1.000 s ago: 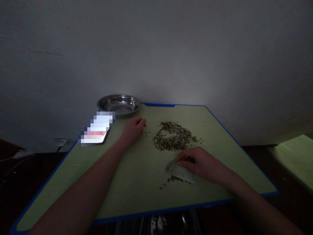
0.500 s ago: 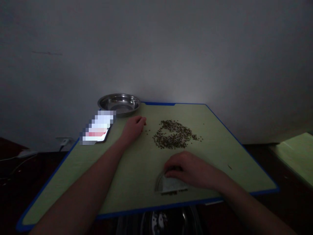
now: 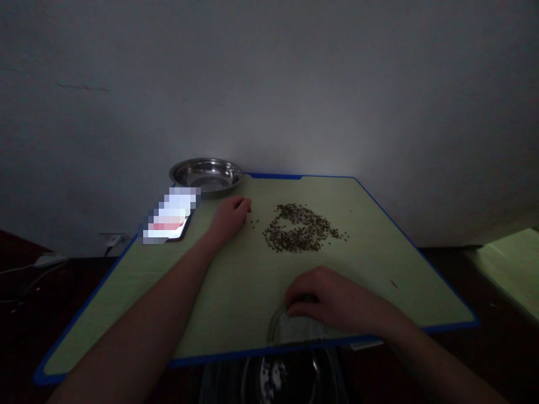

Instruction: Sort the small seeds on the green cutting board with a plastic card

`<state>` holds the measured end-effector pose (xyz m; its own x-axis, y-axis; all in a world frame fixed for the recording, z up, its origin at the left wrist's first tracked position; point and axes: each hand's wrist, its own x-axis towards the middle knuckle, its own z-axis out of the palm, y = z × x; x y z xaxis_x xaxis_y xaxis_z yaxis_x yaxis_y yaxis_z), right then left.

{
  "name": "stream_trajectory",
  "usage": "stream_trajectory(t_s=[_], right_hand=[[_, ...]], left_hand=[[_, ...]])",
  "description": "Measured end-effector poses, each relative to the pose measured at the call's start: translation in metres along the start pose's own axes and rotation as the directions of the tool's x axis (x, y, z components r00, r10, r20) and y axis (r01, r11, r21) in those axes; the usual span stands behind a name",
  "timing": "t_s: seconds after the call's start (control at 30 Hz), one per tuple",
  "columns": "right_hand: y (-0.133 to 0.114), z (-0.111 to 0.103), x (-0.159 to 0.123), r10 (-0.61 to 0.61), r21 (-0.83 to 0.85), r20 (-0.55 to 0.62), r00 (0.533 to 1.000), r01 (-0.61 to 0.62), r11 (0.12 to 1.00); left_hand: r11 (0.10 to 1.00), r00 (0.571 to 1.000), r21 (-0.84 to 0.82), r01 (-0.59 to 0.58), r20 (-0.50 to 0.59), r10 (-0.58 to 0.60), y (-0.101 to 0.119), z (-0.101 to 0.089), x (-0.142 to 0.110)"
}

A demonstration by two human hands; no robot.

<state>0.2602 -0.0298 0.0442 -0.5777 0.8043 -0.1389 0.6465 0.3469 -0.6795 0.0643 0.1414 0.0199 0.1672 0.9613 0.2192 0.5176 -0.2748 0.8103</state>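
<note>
Protractor at the tabletop's near edge
The right hand pinches it in a narrow grip; the left hand curls near seeds, its grip's contents hidden.

A dimly lit grey wall spans the view from nine o'clock through twelve to three, a thin crack-like line marking it at ten. Before it stands a pale green table edged in blue. Dark floor shows around four o'clock, below another pale green surface.
</note>
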Motion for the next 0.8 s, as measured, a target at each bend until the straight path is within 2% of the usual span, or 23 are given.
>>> stream_trajectory(t_s=[0.43, 0.53, 0.63, 0.73, 0.8], right_hand=[[-0.007, -0.001, -0.008, 0.027, 0.043, -0.059, 0.998, -0.025, 0.999], [-0.007, -0.009, -0.010, 0.047, 0.092, -0.060, 0.997, -0.042, 0.995], [0.004, -0.027, -0.015, 0.112, 0.094, -0.142, 0.984, -0.099, 0.991], [0.028, -0.045, -0.021, 0.174, 0.053, -0.261, 0.949, -0.166, 0.985], [0.043, -0.051, -0.025, 0.203, 0.057, -0.271, 0.941, -0.194, 0.979]], left_hand=[[1.000, 1.000, -0.015, 0.005, 0.002, -0.005, 0.000, 0.000, 0.000], [1.000, 1.000, -0.011, 0.004, 0.001, -0.003, -0.001, 0.001, 0.000], [1.000, 1.000, -0.014, 0.005, 0.007, -0.005, -0.002, 0.000, 0.000], [1.000, 1.000, -0.005, 0.009, 0.010, -0.009, -0.001, 0.000, 0.000], [1.000, 1.000, 0.013, 0.006, 0.010, -0.006, 0.001, -0.001, 0.000]])
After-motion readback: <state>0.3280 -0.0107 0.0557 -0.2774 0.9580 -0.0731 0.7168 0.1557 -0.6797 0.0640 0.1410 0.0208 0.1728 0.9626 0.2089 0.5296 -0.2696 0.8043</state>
